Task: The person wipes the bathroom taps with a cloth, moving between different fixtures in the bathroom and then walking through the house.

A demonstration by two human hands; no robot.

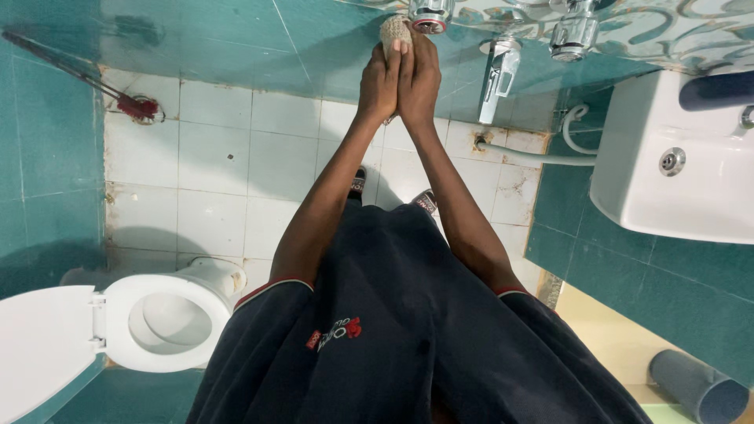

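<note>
Both my arms stretch forward to the teal tiled wall. My left hand [378,82] and my right hand [419,78] are pressed side by side on a beige scrub pad [395,31]. The pad sits against the wall just left of a chrome tap valve with a red ring [430,14]. Fingers of both hands curl over the pad's lower part; most of it is hidden by them. A chrome spout [498,74] hangs on the wall to the right of my hands.
A white toilet [161,318] with its lid up stands at lower left. A white wash basin [675,165] is mounted at right, with a white hose [534,153] beneath it. A red-headed brush [137,106] leans at the left wall. A grey bucket [699,386] lies at lower right.
</note>
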